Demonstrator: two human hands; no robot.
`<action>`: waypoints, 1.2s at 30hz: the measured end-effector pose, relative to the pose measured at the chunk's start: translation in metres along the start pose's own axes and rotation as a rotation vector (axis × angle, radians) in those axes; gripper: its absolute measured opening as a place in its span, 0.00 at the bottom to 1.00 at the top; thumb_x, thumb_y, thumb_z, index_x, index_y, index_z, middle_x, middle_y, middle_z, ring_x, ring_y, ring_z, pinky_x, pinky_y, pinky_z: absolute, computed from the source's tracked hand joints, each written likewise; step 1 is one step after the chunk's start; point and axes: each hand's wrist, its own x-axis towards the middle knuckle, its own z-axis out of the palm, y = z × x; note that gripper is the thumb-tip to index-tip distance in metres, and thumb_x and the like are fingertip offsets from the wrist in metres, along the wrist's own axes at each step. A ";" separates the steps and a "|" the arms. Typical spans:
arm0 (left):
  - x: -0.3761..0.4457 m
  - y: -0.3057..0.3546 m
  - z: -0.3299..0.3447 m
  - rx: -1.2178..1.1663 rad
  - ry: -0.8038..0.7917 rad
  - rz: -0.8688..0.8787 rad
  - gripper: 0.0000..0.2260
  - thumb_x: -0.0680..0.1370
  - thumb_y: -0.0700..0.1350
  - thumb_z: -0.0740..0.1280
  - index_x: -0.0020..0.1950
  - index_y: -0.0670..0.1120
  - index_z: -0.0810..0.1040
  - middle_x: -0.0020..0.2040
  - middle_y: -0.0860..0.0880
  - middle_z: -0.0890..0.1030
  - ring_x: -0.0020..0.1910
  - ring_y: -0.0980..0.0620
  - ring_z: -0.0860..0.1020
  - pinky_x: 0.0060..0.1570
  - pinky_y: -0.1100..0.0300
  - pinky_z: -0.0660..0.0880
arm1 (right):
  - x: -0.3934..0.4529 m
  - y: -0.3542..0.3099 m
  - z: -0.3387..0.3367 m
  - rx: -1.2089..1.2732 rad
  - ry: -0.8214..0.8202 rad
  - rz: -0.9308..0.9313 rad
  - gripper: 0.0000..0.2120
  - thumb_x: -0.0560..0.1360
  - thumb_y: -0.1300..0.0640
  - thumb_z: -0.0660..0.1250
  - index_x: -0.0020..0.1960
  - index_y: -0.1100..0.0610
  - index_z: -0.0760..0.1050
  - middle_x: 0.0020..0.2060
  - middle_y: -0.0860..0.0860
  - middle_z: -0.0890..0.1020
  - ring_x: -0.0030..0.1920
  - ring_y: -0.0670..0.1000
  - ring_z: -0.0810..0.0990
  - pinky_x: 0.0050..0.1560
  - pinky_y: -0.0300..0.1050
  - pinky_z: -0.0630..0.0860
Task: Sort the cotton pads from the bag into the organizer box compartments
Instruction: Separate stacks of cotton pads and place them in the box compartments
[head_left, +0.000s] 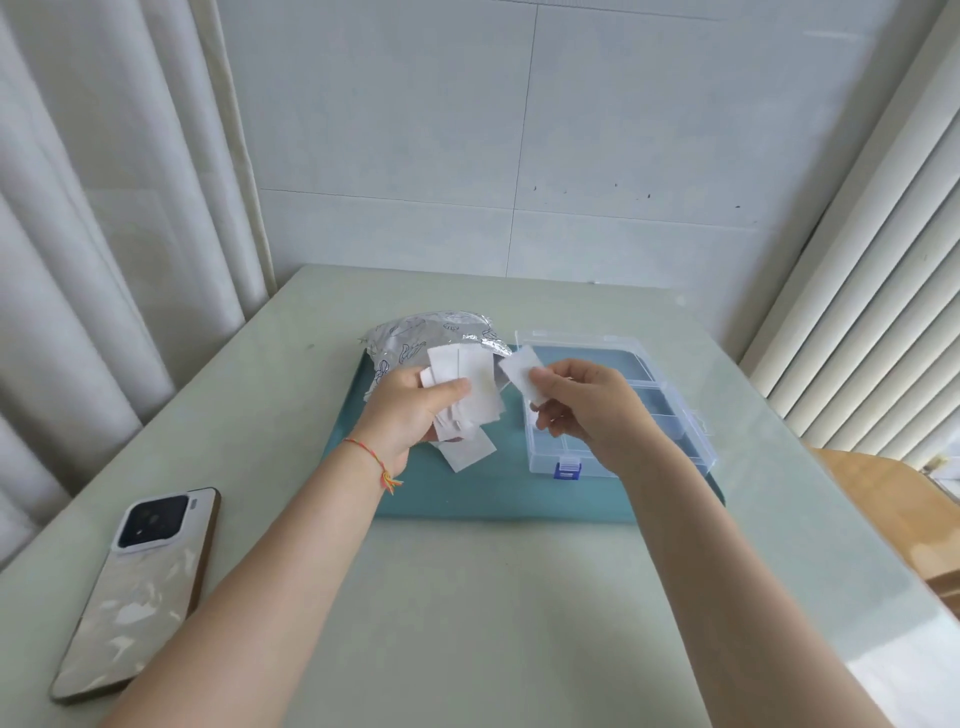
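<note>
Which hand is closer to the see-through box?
Right. The right hand holds one cotton pad just over the left edge of the organizer box. The left hand grips a bunch of pads farther left, in front of the bag.

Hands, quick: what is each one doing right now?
Left hand: grips a bunch of cotton pads.
Right hand: pinches a single cotton pad over the organizer box.

The right hand (582, 410) hides the near compartments of the organizer box (623, 395). The bag (415, 338) is half hidden behind the fanned cotton pads (462, 384).
</note>
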 end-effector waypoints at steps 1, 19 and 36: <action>-0.001 0.000 0.000 0.003 -0.012 0.001 0.04 0.76 0.38 0.71 0.50 0.42 0.82 0.45 0.42 0.83 0.43 0.45 0.80 0.47 0.46 0.79 | -0.001 0.001 0.003 0.056 -0.005 0.008 0.08 0.78 0.55 0.69 0.42 0.58 0.75 0.36 0.54 0.80 0.32 0.50 0.78 0.33 0.40 0.74; 0.012 0.015 0.021 -0.089 -0.177 -0.012 0.09 0.81 0.36 0.60 0.53 0.42 0.80 0.45 0.40 0.80 0.40 0.44 0.80 0.35 0.54 0.81 | 0.031 0.006 0.030 -0.056 0.148 0.014 0.12 0.75 0.54 0.71 0.56 0.57 0.77 0.49 0.53 0.83 0.47 0.53 0.82 0.48 0.47 0.78; 0.016 0.012 0.014 -0.098 -0.198 -0.044 0.04 0.80 0.42 0.66 0.47 0.42 0.79 0.34 0.47 0.81 0.31 0.52 0.79 0.28 0.62 0.76 | 0.031 0.009 0.023 0.038 0.206 -0.037 0.11 0.76 0.57 0.71 0.38 0.62 0.78 0.24 0.46 0.75 0.27 0.47 0.71 0.36 0.42 0.72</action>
